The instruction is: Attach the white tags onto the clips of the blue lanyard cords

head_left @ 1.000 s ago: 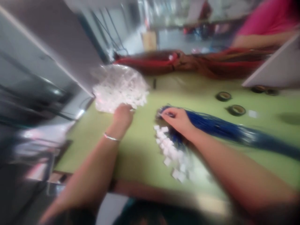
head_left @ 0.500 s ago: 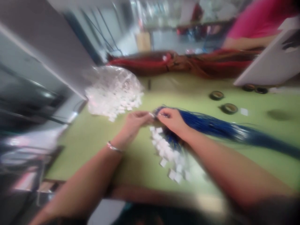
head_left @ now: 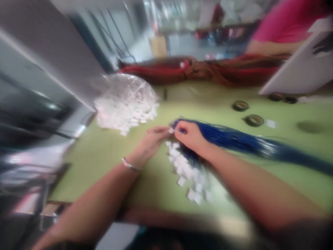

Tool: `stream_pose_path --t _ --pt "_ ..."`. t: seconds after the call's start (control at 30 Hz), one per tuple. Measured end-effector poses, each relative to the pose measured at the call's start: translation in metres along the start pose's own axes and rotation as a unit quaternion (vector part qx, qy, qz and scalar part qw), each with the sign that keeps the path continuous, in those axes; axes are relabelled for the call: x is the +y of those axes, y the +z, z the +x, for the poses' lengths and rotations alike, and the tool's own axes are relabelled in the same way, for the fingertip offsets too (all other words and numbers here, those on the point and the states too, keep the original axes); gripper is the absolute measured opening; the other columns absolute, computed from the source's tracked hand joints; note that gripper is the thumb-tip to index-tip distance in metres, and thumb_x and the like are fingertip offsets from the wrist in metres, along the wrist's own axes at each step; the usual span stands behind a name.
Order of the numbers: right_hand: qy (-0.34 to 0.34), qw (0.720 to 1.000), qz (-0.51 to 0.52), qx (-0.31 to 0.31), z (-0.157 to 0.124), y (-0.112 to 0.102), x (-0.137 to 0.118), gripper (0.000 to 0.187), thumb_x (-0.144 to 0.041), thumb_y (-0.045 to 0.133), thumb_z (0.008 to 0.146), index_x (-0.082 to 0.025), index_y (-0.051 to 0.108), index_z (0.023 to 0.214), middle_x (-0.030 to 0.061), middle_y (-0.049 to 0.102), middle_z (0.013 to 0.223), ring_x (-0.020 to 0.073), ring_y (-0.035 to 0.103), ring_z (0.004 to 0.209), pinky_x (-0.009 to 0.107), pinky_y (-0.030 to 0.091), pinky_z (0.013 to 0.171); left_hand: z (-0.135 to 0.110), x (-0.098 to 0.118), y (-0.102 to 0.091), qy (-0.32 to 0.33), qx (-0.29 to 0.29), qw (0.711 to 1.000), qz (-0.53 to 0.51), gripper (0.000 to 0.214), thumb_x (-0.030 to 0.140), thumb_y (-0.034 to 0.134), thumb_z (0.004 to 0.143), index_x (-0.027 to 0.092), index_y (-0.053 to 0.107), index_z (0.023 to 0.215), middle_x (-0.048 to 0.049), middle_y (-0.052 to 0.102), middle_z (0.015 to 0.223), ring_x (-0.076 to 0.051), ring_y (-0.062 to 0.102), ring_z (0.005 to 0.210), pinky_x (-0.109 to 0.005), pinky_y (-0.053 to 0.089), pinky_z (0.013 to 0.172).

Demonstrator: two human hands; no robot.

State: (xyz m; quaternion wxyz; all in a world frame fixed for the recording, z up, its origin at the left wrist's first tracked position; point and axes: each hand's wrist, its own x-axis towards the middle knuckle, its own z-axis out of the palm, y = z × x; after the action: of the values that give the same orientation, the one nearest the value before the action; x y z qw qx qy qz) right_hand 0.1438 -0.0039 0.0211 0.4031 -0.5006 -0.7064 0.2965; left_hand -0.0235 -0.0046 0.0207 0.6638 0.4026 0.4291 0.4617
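My left hand (head_left: pixel 153 139) is closed in a pinch around a small white connector (head_left: pixel 171 130) at its fingertips. Right beside it, my right hand (head_left: pixel 189 134) pinches too, probably on the end of a blue wire, though the fingers cover it. A long bundle of blue wires (head_left: pixel 229 137) runs from under my right hand toward the right edge, with a shiny band around it. Below the hands lies a loose pile of small white connectors (head_left: pixel 183 166), partly beside the blue wire ends.
A clear plastic bag (head_left: pixel 127 100) full of white pieces lies at the back left. Two tape rolls (head_left: pixel 254 120) and a white square (head_left: pixel 271 123) sit to the right. Red and brown wire bundles (head_left: pixel 161 74) cross the back. A person in a pink sleeve (head_left: pixel 281 26) is beyond.
My left hand and wrist have shifted slightly right and turned a little, staying by the right fingertips. My right hand has barely moved. The bundle and piles look the same.
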Motion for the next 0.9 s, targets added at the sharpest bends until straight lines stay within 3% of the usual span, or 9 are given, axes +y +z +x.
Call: stream_pose_path --t 0.13,0.2,0.37,0.47,0.67,0.9 --pt "0.013 1.0 -0.015 0.003 0.0 0.001 0.0 0.009 -0.018 0.057 0.069 -0.018 0.055 0.061 -0.0018 0.058 0.06 0.0115 0.049 0.058 0.023 0.035 0.058 0.003 -0.005 -0.006 0.035 0.001 0.999 0.03 0.021 0.023 0.082 0.064 0.013 0.076 0.081 -0.0087 0.074 0.084 -0.015 0.067 0.081 -0.03 0.053 0.085" --pt "0.014 1.0 -0.021 -0.005 0.0 0.001 0.0 0.009 -0.018 0.057 0.069 -0.018 0.055 0.061 -0.0019 0.058 0.06 0.0113 0.049 0.058 0.023 0.035 0.057 0.003 -0.007 -0.007 0.074 0.013 0.993 0.094 0.02 0.025 0.081 0.065 0.016 0.076 0.082 -0.0073 0.074 0.085 -0.015 0.067 0.081 -0.031 0.052 0.085" --pt "-0.001 0.998 -0.059 -0.024 0.0 0.0 0.001 0.005 -0.018 0.061 0.068 -0.017 0.059 0.064 -0.002 0.058 0.059 0.0113 0.049 0.057 0.023 0.033 0.056 0.002 -0.011 -0.004 0.177 0.063 0.938 0.292 0.009 0.022 0.075 0.069 0.022 0.077 0.077 -0.0041 0.074 0.088 -0.016 0.066 0.085 -0.029 0.051 0.086" --pt "0.006 0.999 -0.04 -0.019 0.003 -0.003 0.002 0.005 -0.018 0.061 0.069 -0.016 0.064 0.067 -0.0004 0.063 0.063 0.0118 0.052 0.06 0.023 0.036 0.059 0.006 -0.014 -0.007 0.159 0.073 0.943 0.283 0.013 0.026 0.075 0.069 0.021 0.077 0.081 -0.0052 0.074 0.087 -0.017 0.066 0.084 -0.03 0.051 0.084" --pt "0.019 0.998 -0.05 -0.038 0.007 -0.007 0.008 0.008 -0.017 0.06 0.068 -0.015 0.064 0.061 -0.0025 0.058 0.056 0.01 0.047 0.055 0.023 0.034 0.055 0.014 -0.019 -0.014 0.111 0.069 0.963 0.236 0.021 0.029 0.077 0.068 0.017 0.076 0.085 -0.0074 0.074 0.087 -0.017 0.066 0.082 -0.033 0.052 0.085" --pt "0.047 0.999 0.005 -0.022 0.007 -0.007 0.005 0.009 -0.017 0.061 0.069 -0.015 0.062 0.06 -0.0014 0.059 0.057 0.0107 0.05 0.056 0.023 0.038 0.056 0.011 -0.021 -0.008 0.122 0.042 0.949 0.289 0.014 0.026 0.072 0.071 0.018 0.076 0.082 -0.0064 0.074 0.083 -0.018 0.066 0.079 -0.033 0.054 0.079"
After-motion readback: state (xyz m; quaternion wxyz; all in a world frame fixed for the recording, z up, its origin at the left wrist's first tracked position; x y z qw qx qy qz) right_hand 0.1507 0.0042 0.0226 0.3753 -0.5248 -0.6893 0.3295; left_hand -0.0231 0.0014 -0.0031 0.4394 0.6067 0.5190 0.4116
